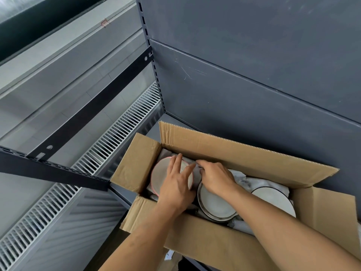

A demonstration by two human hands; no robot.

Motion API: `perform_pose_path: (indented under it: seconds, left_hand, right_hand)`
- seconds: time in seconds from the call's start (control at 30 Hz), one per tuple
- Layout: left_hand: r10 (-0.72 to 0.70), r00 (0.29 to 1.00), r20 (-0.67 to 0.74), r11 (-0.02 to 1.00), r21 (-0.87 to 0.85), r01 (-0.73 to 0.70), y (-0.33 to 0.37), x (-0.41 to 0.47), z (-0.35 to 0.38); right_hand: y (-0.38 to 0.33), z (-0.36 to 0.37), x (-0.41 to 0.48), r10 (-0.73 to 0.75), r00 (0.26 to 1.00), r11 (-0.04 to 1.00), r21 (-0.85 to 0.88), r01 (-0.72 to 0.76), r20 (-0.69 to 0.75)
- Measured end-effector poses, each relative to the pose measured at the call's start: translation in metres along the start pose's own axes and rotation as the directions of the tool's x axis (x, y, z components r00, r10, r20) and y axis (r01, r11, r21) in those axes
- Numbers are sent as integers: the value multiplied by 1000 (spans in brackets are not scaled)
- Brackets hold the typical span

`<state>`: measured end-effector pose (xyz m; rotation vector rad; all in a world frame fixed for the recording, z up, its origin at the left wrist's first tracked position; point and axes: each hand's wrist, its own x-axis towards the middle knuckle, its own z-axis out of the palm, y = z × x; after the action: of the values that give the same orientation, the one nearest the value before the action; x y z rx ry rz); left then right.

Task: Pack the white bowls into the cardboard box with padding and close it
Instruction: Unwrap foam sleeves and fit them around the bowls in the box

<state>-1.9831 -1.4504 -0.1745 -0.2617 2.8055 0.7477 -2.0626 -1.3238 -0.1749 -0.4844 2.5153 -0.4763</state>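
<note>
An open cardboard box [234, 151] stands on a grey shelf, all its flaps up. Three white bowls lie inside among white padding paper [242, 178]. A red-rimmed bowl [159, 174] sits at the left end, a dark-rimmed bowl [216, 207] in the middle, and another dark-rimmed bowl [277, 200] at the right. My left hand [175, 184] lies flat on the red-rimmed bowl, fingers spread. Between the left and middle bowls, my right hand [216, 178] has its fingers curled into the padding paper.
A grey metal back panel [254, 79] rises right behind the box. Dark shelf brackets [88, 112] cross at the left, over a slatted white grille [109, 145]. A scrap of paper [169, 255] lies below the box's near flap.
</note>
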Motion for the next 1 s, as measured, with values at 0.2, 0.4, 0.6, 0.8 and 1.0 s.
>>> perform_pose_path:
  seconds: [0.2,0.4,0.6,0.8,1.0]
  left_hand:
    - [-95,989,-109,995,-53,89,-2,-11,-3]
    - [-206,978,-12,965,-167,201,4,-14,-4]
    - [-233,972,-4,949,-220,227,5,-17,-3]
    - [-201,978,-55,963,-193,187,5,-21,-1]
    - [-181,982,-58,964,-210,165,2,-18,1]
  right_hand:
    - [0,-5,-4,33,993,997,-66,-26,117]
    - [-9,-17,13,125,914,989,-124,-83,386]
    - [-20,-29,16,136,834,976,-218,-19,535]
    - [-28,-31,16,157,754,946,-316,71,638]
    - [-25,-19,11,107,767,978,-206,34,633]
